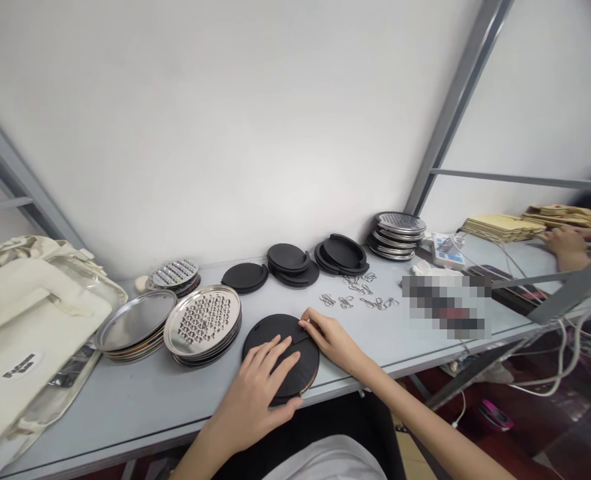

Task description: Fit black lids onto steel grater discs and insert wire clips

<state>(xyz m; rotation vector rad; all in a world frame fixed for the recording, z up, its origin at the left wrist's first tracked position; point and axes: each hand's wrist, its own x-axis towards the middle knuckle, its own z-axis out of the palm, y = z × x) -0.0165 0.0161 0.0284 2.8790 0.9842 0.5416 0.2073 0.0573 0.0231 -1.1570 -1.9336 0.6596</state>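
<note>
A round black disc [270, 333] lies on the grey table [140, 393] near its front edge. My left hand [258, 393] rests flat on the disc with fingers spread, holding it down. At the disc's far right rim, my right hand [330, 337] has its fingertips pinched on something small that I cannot make out. Several small metal clips [358, 297] lie scattered just beyond my right hand.
Stacks of perforated metal discs [202, 320] and plain metal plates [135, 323] sit left of the disc. Black disc stacks [340, 253] and more metal discs [398, 233] line the back. A cream bag [25, 327] lies far left. Another person's hand [568, 243] touches cardboard stacks [502, 227] far right.
</note>
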